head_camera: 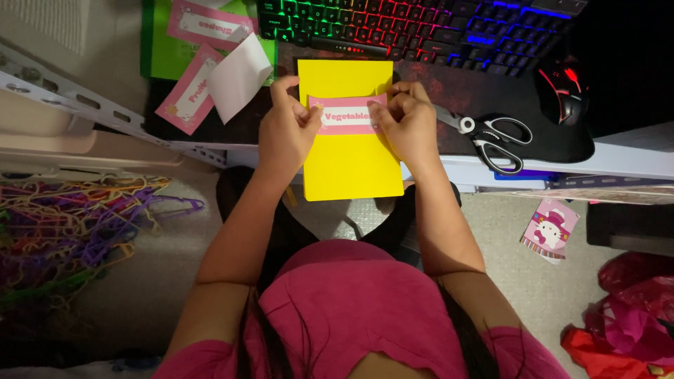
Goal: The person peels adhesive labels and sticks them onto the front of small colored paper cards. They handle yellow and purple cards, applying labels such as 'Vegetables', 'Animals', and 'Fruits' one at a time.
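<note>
two hands press a pink label onto a yellow card.

the left hand (286, 130) pinches the left end of the pink label (347, 115), the right hand (409, 119) grasps its right end; the label lies across the far part of the yellow card (349, 165), scissors (491, 135) just to the right.

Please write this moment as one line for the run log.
left hand: holds pink label | right hand: holds pink label | label on yellow card | scissors at right
</note>
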